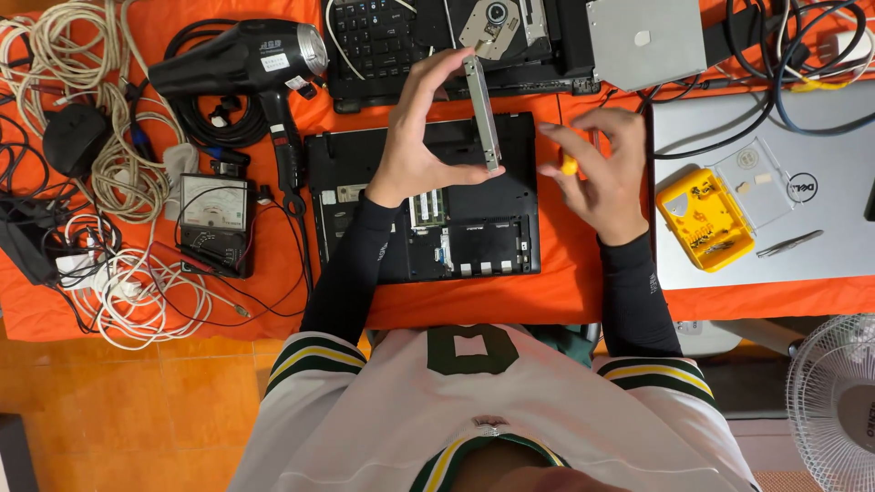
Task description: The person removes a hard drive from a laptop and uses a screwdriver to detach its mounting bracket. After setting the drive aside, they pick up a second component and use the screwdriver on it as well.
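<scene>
My left hand (421, 128) holds a thin silver drive tray (483, 114) on edge, pinched between thumb and fingers. It hovers above an opened black laptop base (492, 228) lying upside down on the orange table cover. My right hand (600, 164) is just right of the tray, gripping a small screwdriver with a yellow handle (569, 167) that points toward the tray's edge. Both forearms wear black sleeves.
A black hair dryer (246, 59) and an analogue meter (215, 214) lie left, among coiled cables (109, 164). Another dismantled laptop (437, 41) sits at the back. A silver laptop (775, 237) at right carries a yellow screw box (704, 219) and tweezers (789, 242). A fan (834, 401) stands lower right.
</scene>
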